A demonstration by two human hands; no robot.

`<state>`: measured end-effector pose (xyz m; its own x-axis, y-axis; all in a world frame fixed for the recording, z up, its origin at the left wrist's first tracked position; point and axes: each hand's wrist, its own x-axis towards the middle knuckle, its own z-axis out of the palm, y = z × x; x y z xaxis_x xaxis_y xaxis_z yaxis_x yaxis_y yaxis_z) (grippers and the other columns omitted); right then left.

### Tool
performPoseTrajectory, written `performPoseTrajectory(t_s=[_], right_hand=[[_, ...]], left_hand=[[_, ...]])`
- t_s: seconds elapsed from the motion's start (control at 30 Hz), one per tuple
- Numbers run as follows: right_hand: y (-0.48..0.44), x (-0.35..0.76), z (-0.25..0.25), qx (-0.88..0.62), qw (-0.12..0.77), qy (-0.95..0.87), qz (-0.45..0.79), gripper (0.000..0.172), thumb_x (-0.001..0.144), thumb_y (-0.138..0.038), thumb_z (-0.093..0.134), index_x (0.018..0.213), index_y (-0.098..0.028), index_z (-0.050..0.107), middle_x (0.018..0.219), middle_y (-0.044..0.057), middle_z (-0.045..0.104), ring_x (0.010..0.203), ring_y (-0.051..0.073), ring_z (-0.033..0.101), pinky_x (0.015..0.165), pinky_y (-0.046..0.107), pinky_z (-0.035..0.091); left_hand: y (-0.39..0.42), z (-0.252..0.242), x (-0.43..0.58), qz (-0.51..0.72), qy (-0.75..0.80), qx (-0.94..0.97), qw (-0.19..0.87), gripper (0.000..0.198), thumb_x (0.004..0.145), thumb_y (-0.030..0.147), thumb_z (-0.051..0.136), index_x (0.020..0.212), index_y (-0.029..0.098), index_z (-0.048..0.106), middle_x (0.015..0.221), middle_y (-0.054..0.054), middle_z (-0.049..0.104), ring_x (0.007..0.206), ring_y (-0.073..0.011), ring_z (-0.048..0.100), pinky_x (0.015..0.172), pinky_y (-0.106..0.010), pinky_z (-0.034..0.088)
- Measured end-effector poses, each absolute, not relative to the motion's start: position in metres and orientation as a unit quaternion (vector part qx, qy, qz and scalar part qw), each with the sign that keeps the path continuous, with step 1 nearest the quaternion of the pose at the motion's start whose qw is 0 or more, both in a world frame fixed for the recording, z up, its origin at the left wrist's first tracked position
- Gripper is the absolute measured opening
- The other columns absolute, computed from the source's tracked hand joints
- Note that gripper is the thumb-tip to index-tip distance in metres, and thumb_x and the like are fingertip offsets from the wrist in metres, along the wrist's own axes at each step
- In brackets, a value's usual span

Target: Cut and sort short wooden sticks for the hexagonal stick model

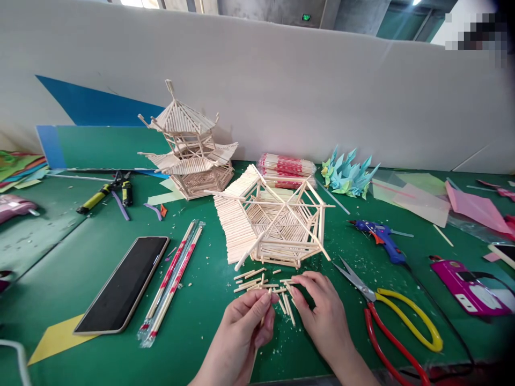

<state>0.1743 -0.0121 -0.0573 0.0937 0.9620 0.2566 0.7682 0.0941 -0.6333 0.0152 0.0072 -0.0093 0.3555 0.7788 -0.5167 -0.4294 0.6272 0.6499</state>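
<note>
My left hand (248,324) is closed, thumb against forefinger, on a thin wooden stick (253,365); part of the stick shows below the fingers. Fingers apart, my right hand (324,311) reaches among short cut sticks (286,306), its fingertips touching the pile. Just beyond both hands stands a six-sided stick frame (287,252), one side covered by a slatted roof panel (235,228). Its other roof sections show bare crossing sticks. Open-bladed scissors (364,287) with one red and one yellow handle lie right of my right hand.
A tiered stick pagoda (187,155) stands behind. Bundled sticks (285,169) and folded-paper pieces (350,174) sit by the white partition. A blue glue gun (382,241) and magenta device (466,287) lie right; a phone (124,284), wrapped chopsticks (173,281) and pliers (108,193) left.
</note>
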Motion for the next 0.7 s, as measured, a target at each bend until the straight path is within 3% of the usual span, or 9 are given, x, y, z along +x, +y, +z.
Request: performPoseTrajectory(t_s=[0.07,0.27,0.4,0.5,0.57,0.63,0.7], right_hand=[[-0.015,0.171,-0.046,-0.649,0.368,-0.645,0.168,0.017,0.086,-0.025,0.046,0.097,-0.020,0.057,0.095,0.007,0.060,0.086,0.020,0.055,0.073,0.031,0.045],[-0.019,0.165,-0.017,-0.596,0.440,-0.599,0.306,0.014,0.086,-0.026,0.046,0.094,-0.021,0.056,0.083,0.003,0.060,0.072,0.014,0.058,0.065,0.022,0.048],[-0.036,0.207,-0.030,-0.713,0.398,-0.556,0.154,0.016,0.083,-0.034,0.047,0.089,-0.021,0.054,0.076,0.003,0.060,0.065,0.016,0.058,0.060,0.026,0.048],[-0.067,0.264,-0.055,-0.792,0.318,-0.520,0.012,0.025,0.078,-0.039,0.047,0.091,-0.020,0.053,0.083,0.009,0.062,0.072,0.023,0.060,0.064,0.034,0.050],[-0.091,0.302,-0.076,-0.807,0.254,-0.532,-0.030,0.030,0.077,-0.038,0.044,0.097,-0.018,0.051,0.093,0.014,0.060,0.083,0.028,0.060,0.067,0.039,0.050],[-0.112,0.333,-0.096,-0.802,0.210,-0.558,-0.040,0.035,0.076,-0.036,0.046,0.105,-0.016,0.048,0.095,0.015,0.059,0.080,0.028,0.061,0.059,0.036,0.051],[-0.124,0.354,-0.112,-0.786,0.185,-0.589,-0.041,0.035,0.076,-0.031,0.048,0.107,-0.017,0.048,0.094,0.015,0.061,0.081,0.028,0.062,0.066,0.038,0.052]], left_hand=[[0.006,-0.009,0.016,0.372,0.419,0.214,0.800,0.018,0.068,0.029,0.069,0.068,0.010,0.066,0.048,0.003,0.049,0.038,-0.0019,0.030,0.043,-0.018,0.018],[0.005,-0.010,0.021,0.357,0.425,0.220,0.802,0.023,0.063,0.032,0.073,0.065,0.009,0.067,0.046,0.002,0.049,0.038,-0.0020,0.031,0.042,-0.018,0.016],[0.005,-0.010,0.021,0.361,0.432,0.210,0.799,0.025,0.062,0.034,0.075,0.066,0.010,0.068,0.047,0.002,0.050,0.038,-0.0014,0.031,0.043,-0.018,0.015],[0.006,-0.011,0.021,0.352,0.432,0.210,0.803,0.029,0.061,0.037,0.075,0.066,0.010,0.067,0.047,0.002,0.050,0.037,-0.0006,0.030,0.042,-0.018,0.013],[0.007,-0.013,0.023,0.341,0.428,0.212,0.809,0.031,0.058,0.038,0.076,0.065,0.009,0.067,0.046,0.003,0.050,0.035,-0.0004,0.029,0.042,-0.019,0.011],[0.007,-0.015,0.026,0.337,0.422,0.217,0.813,0.030,0.059,0.037,0.076,0.064,0.009,0.066,0.045,0.003,0.050,0.035,-0.0004,0.028,0.041,-0.019,0.010],[0.006,-0.018,0.029,0.336,0.419,0.216,0.815,0.029,0.059,0.036,0.076,0.064,0.009,0.065,0.044,0.003,0.050,0.035,-0.0007,0.029,0.040,-0.019,0.010]])
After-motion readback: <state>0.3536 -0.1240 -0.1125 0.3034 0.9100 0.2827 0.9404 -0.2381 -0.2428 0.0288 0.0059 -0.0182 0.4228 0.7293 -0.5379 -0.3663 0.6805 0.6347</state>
